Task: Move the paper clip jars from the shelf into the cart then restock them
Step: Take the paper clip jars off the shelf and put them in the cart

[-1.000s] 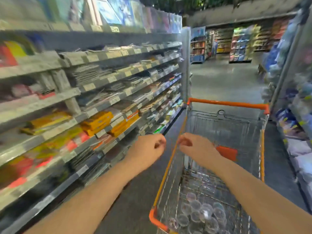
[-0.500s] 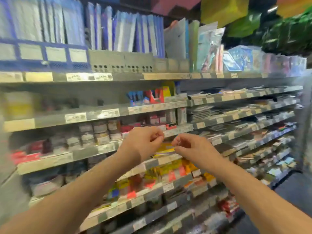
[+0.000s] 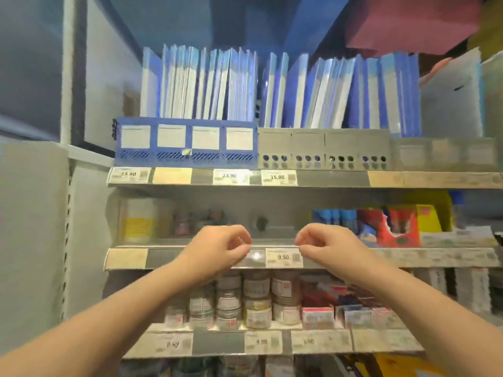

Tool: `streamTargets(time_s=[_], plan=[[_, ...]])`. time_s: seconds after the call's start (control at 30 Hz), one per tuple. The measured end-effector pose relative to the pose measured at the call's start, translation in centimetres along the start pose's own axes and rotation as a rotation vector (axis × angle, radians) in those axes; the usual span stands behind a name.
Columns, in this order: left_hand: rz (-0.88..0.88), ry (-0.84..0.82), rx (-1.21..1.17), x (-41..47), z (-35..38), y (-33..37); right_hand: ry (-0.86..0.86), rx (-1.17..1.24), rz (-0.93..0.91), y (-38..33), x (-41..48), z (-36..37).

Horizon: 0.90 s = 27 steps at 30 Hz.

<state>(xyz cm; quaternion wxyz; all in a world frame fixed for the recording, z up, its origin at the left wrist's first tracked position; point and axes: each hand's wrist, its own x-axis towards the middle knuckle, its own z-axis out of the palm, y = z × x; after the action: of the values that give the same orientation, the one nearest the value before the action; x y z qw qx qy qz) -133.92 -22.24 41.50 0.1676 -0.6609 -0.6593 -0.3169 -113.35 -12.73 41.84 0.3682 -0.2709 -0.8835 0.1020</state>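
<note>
Small clear paper clip jars (image 3: 257, 300) with white labels stand stacked two high on the lower shelf, below my forearms. My left hand (image 3: 220, 251) and my right hand (image 3: 329, 248) are raised side by side in front of the middle shelf's price rail (image 3: 174, 258). Both have their fingers curled toward the thumb, and nothing shows in either. A bare stretch of the middle shelf (image 3: 272, 229) lies behind and between the hands. The cart is out of view.
Blue folders (image 3: 201, 85) fill file boxes on the top shelf. The middle shelf holds a white and yellow container (image 3: 138, 221), blurred small jars (image 3: 187, 221) and a red box (image 3: 392, 224). A grey upright panel (image 3: 32, 240) bounds the shelving on the left.
My view has swung left from the cart and aisle to face the shelves squarely. Both hands stayed curled and have spread slightly apart, now level with the middle shelf.
</note>
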Motion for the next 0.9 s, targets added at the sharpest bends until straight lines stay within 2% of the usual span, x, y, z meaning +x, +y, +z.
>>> streamTargets(time_s=[0.2,0.33,0.47,0.53,0.6,0.9], plan=[[-0.149,0.031,0.058,5.3,1.1,-4.8,-0.088,0.053,-0.128,3.3,10.5,2.9],[-0.189,-0.029,0.178,8.7,0.9,-8.0,-0.188,-0.046,-0.186,3.9,16.3,5.4],[-0.293,-0.161,0.311,12.3,0.5,-12.3,-0.350,-0.160,-0.219,3.8,21.6,7.4],[-0.271,-0.210,0.344,13.7,0.3,-14.6,-0.349,-0.285,-0.253,3.5,24.0,8.3],[-0.247,-0.242,0.387,14.4,-0.1,-16.5,-0.417,-0.351,-0.261,3.4,26.5,9.9],[-0.271,-0.325,0.517,17.1,2.3,-23.7,-0.618,-0.266,-0.411,1.5,35.0,18.1]])
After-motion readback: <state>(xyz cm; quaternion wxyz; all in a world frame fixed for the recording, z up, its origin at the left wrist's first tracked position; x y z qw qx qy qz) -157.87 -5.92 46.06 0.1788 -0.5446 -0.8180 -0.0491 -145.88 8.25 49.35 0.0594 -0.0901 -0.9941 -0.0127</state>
